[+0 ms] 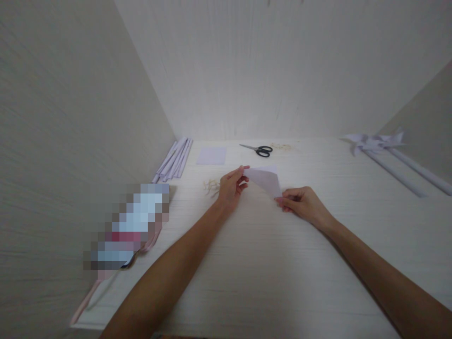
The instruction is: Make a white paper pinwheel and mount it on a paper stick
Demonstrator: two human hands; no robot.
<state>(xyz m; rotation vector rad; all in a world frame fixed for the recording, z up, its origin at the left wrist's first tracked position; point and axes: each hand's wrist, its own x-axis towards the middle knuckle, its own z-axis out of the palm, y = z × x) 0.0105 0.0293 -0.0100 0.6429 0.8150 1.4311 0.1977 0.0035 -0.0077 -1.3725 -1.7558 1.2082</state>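
A sheet of white paper (264, 179) is held up above the white table, bent so that it looks roughly triangular. My left hand (232, 187) pinches its upper left corner between thumb and fingers. At the lower right corner, my right hand (298, 203) has the paper pinched too. Beyond the hands lies a pair of scissors (259, 150) with black handles, blades pointing left. A flat square of paper (211, 156) rests to its left. Some thin beige strands (211, 185) lie just left of my left hand, partly covered by it.
Rolled paper tubes (176, 157) are stacked at the back left against the wall. Two paper pinwheels (376, 140) on paper sticks (395, 172) lie at the right. More beige bits (281, 147) sit beside the scissors. A blurred-out object (136, 226) stands at the left edge.
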